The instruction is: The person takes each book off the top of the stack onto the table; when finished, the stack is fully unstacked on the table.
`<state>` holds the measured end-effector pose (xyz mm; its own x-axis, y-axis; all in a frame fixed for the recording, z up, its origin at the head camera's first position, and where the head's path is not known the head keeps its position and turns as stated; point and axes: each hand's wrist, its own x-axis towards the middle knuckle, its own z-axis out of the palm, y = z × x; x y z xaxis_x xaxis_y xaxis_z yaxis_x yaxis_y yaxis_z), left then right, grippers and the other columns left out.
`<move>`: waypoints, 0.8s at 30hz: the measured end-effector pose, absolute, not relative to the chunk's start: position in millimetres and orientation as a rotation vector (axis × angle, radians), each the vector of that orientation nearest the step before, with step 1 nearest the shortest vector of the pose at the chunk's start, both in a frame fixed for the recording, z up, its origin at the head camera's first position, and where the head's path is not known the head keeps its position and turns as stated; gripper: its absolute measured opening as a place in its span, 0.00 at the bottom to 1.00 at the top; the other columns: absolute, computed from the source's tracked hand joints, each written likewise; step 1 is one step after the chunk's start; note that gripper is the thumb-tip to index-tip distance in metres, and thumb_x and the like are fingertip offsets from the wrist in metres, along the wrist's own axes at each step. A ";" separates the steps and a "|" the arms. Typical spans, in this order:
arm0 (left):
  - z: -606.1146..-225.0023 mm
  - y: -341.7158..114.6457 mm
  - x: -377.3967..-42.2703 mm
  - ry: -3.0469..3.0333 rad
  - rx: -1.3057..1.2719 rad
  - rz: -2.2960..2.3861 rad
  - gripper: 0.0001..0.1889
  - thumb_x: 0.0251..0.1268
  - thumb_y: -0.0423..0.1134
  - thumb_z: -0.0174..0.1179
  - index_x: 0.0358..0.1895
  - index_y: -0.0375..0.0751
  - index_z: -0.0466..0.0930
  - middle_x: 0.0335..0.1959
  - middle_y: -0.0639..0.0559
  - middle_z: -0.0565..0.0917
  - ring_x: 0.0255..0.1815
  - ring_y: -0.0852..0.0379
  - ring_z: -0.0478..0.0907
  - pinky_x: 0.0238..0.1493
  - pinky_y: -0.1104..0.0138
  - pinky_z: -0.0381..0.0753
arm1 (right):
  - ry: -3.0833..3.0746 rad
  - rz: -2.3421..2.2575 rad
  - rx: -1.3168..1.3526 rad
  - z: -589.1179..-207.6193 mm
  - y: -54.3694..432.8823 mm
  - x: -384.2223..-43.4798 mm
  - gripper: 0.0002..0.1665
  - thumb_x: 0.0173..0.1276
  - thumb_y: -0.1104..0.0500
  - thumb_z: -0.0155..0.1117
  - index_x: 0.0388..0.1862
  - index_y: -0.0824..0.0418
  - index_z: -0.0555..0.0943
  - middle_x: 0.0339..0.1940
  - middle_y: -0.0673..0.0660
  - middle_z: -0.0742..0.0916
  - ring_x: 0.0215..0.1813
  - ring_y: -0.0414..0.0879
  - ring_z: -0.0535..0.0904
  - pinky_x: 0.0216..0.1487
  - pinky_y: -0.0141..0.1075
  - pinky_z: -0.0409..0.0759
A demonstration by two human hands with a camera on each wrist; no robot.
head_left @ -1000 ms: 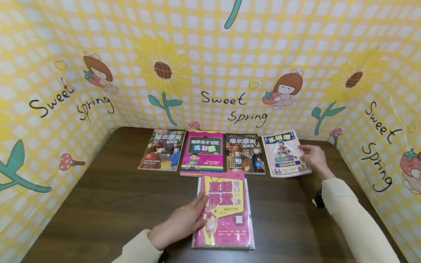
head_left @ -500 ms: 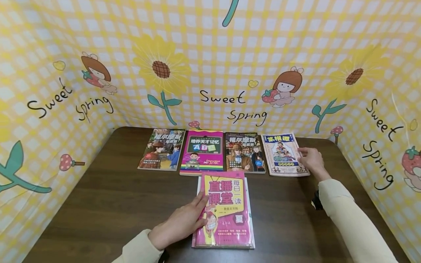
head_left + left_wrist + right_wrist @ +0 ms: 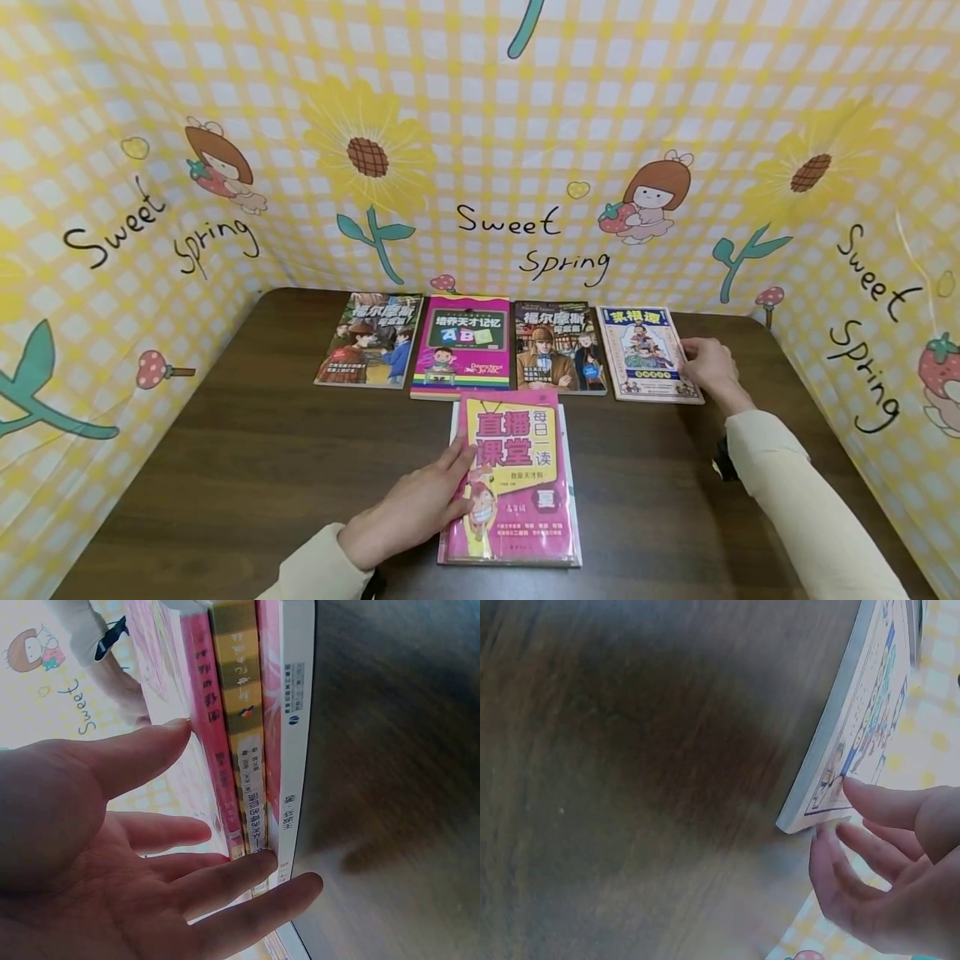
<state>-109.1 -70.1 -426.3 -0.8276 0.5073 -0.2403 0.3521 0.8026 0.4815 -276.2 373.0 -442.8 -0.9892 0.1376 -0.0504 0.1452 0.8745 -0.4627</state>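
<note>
Near the front of the table lies a stack of several books, with a pink-and-yellow book on top. My left hand rests its fingers against the stack's left side. In the left wrist view, the thumb touches the pink spine and the straight fingers lie along the lower spines. At the right end of the back row is a pale book with a blue-framed cover. My right hand holds its right edge. In the right wrist view, the thumb is on the cover and the fingers curl at the edge.
To the left in the back row lie a detective-cover book, a pink book with a green board picture and another detective-cover book. A yellow checked cloth surrounds the dark wooden table at the back and sides.
The blue-framed book has shifted slightly and turned straighter in line with the row, with my right hand at its edge. My left hand and the stack have stayed in place.
</note>
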 end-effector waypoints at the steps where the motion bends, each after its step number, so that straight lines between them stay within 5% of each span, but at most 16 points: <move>1: -426.1 -70.1 -109.0 2.633 0.652 0.602 0.36 0.67 0.47 0.60 0.72 0.35 0.60 0.74 0.33 0.57 0.63 0.36 0.71 0.52 0.45 0.77 | 3.032 -0.741 0.224 -442.5 372.6 -275.8 0.32 0.57 0.69 0.60 0.64 0.72 0.72 0.58 0.74 0.78 0.55 0.70 0.73 0.42 0.57 0.74; 8: -427.1 -69.2 -110.7 2.636 0.659 0.609 0.36 0.66 0.47 0.61 0.72 0.35 0.60 0.74 0.34 0.56 0.62 0.36 0.71 0.51 0.45 0.78 | 3.204 -0.833 0.169 -440.2 361.8 -261.1 0.26 0.63 0.67 0.61 0.61 0.71 0.75 0.61 0.74 0.75 0.49 0.69 0.76 0.31 0.54 0.74; 12: -429.3 -69.6 -109.8 2.634 0.649 0.611 0.36 0.65 0.47 0.62 0.72 0.35 0.60 0.74 0.35 0.55 0.61 0.36 0.72 0.49 0.45 0.78 | 3.298 -1.017 0.043 -433.5 345.5 -242.6 0.24 0.62 0.69 0.59 0.59 0.72 0.76 0.65 0.74 0.72 0.56 0.74 0.71 0.45 0.60 0.73; 15: -430.4 -70.0 -108.8 2.641 0.652 0.615 0.36 0.65 0.47 0.62 0.72 0.35 0.60 0.75 0.35 0.55 0.61 0.36 0.73 0.49 0.46 0.79 | 3.309 -1.126 -0.059 -428.3 328.7 -225.6 0.24 0.61 0.71 0.61 0.58 0.72 0.77 0.64 0.75 0.73 0.62 0.75 0.66 0.60 0.64 0.63; 24: -430.2 -71.3 -111.5 2.617 0.644 0.648 0.37 0.65 0.47 0.62 0.72 0.35 0.60 0.75 0.35 0.55 0.62 0.35 0.71 0.51 0.45 0.78 | 3.075 -1.244 -0.311 -424.4 265.2 -160.8 0.31 0.66 0.61 0.65 0.67 0.64 0.70 0.70 0.70 0.68 0.69 0.68 0.63 0.67 0.62 0.58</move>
<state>-111.5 -71.3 -430.2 -0.8281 0.5083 -0.2364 0.3394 0.7902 0.5103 -160.8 265.2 -424.4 -0.9648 -0.1003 0.2431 -0.2411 0.7065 -0.6653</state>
